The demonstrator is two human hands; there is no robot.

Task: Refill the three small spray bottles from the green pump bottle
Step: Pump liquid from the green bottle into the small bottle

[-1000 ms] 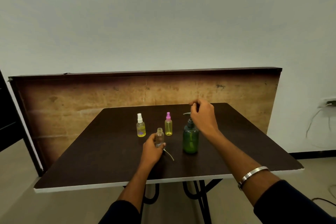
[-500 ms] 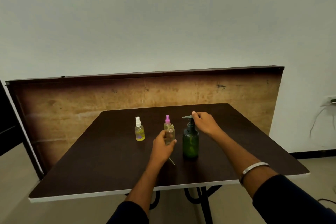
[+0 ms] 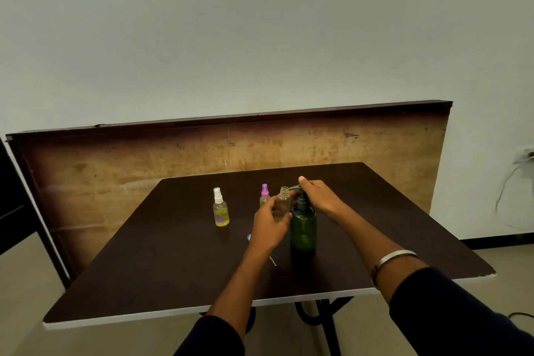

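The left hand (image 3: 270,224) has its fingers and thumb curled round the open bottle (image 3: 282,205). It holds the bottle up off the table (image 3: 173,263), with the open neck right under the pump spout (image 3: 294,188). That way the liquid can drop straight in. The bottle looks almost empty, so I think this is the one being filled now.

The right hand (image 3: 319,196) lies on top of the pump. Its fingers are close together and fairly straight, and they rest on the pump head, ready to push down. They do not wrap round it.

The green bottle (image 3: 302,230) stands upright on the table, just right of the left hand. It needs to stay flat on the table so the push does not tip it.

The pink bottle (image 3: 264,196) stands just behind the left hand and is partly hidden. The white bottle (image 3: 220,208) stands a bit further left, by itself. Both have their caps on and yellow liquid inside, so they may be done already.

A thin tube (image 3: 272,261) lies on the table by the left wrist. It is probably the spray top from the open bottle, but most of it is hidden by the arm.

The next push should be slow, or the liquid could miss the small neck and spill.
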